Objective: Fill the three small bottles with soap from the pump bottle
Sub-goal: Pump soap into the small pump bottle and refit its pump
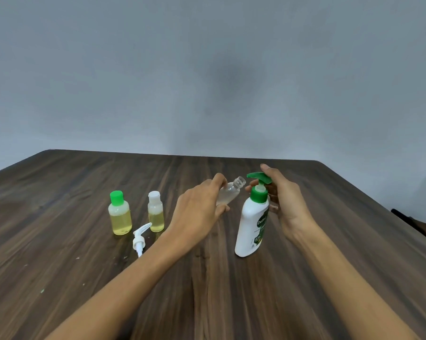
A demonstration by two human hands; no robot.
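Dark wood table (59, 278) under us, plain grey wall (207, 69) behind. We count three small bottles, one pump bottle, one loose pump head, two hands.

Small bottles:
- green-cap bottle (120, 213): upright at left, capped, yellowish soap most of the way up.
- white-cap bottle (155, 212): upright just right of it, capped, also holding yellowish soap. The two stand near each other, not touching.
- open bottle (230, 193): no cap, clear, looks nearly empty. We hold it off the table, tilted, mouth pointing up-right toward the nozzle of the pump bottle (252, 224).

Pump bottle: white body, green collar and green pump, standing on the table right of centre, leaning slightly. Nozzle points left; mouth of the open bottle sits just beside its tip, small gap visible.

Loose pump head (139, 238): white, lying on its side on the table in front of the two capped bottles, close to the white-cap one. We cannot tell if they touch.

Hands:
- our left hand (200, 211) grips the open bottle, fingers curled round its body.
- our right hand (286, 200) is behind and right of the pump top, fingers curled around it, index finger raised above the pump. We cannot tell how firmly it presses.

Few pale specks on the table at lower left. Dark object (413, 222) at the right edge, too cropped to identify.
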